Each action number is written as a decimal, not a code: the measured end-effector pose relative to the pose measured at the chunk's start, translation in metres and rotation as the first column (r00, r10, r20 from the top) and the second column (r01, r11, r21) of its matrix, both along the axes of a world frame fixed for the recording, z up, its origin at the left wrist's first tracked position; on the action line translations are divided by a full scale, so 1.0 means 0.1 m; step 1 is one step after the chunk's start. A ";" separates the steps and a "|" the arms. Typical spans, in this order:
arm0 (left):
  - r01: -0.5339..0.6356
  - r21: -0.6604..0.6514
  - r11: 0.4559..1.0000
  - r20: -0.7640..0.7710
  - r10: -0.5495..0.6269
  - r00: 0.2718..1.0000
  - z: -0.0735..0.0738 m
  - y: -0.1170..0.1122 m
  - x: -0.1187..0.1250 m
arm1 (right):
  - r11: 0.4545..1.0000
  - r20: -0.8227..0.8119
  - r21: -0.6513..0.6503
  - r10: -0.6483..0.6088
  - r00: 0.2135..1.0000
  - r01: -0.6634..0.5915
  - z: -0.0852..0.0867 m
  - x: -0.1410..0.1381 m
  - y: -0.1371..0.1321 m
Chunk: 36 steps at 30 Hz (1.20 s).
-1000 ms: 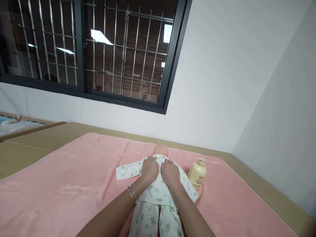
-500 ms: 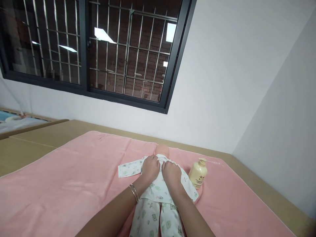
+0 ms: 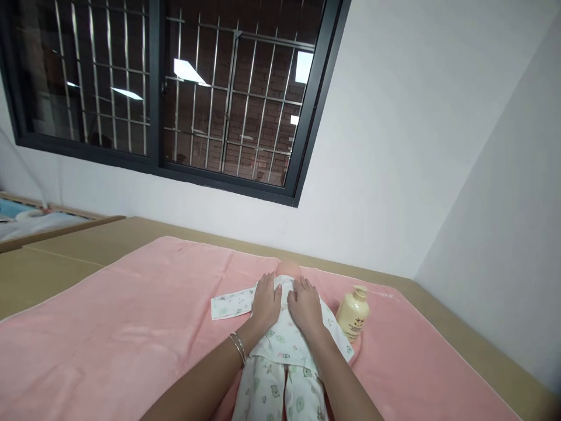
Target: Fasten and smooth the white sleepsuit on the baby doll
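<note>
Bald doll (image 3: 281,333) in white leaf-printed cloth suit (image 3: 286,351), on pink sheet (image 3: 140,304); left hand (image 3: 266,303) and right hand (image 3: 305,305) atop, fingers outstretched.

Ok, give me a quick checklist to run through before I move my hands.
1. Left hand open on the white leaf-print cloth top: ok.
2. Right hand open on the same top: ok.
3. Bald, pinkish, rounded doll head uncovered beyond the collar: ok.
4. Glossy pale yellow pump bottle upright, apart from the right hand: ok.
5. Bottle clear of the white printed sleeve beside it: cannot tell; they overlap in view.
6. Pink cloth blanket smooth: not ok, creases show on its left part.
</note>
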<state>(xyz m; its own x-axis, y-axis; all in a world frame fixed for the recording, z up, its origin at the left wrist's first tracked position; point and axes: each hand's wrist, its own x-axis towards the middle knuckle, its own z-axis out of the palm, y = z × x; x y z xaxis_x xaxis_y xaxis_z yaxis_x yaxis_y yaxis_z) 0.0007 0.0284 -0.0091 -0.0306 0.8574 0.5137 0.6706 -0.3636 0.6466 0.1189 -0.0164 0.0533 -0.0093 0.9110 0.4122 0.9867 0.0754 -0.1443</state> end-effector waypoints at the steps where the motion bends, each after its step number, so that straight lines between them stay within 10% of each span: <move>1: 0.004 0.011 1.000 0.012 -0.004 1.000 -0.01 0.00 0.00 | 1.000 -0.009 0.017 0.022 1.000 -0.022 0.01 -0.03 -0.01; 23: 0.057 0.034 0.998 0.175 -0.062 0.983 -0.10 0.05 -0.02 | 0.999 -0.051 -0.022 0.041 0.998 -0.042 -0.06 -0.17 -0.11; 28: 0.074 0.054 0.996 0.210 -0.084 0.974 -0.12 0.09 -0.03 | 0.975 -0.104 -0.208 0.055 0.993 -0.076 -0.06 -0.13 -0.08; 36: 0.158 0.082 0.984 0.220 -0.172 0.960 0.00 0.01 -0.09 | 0.989 -0.213 -0.149 -0.055 0.976 0.023 0.69 0.35 -0.36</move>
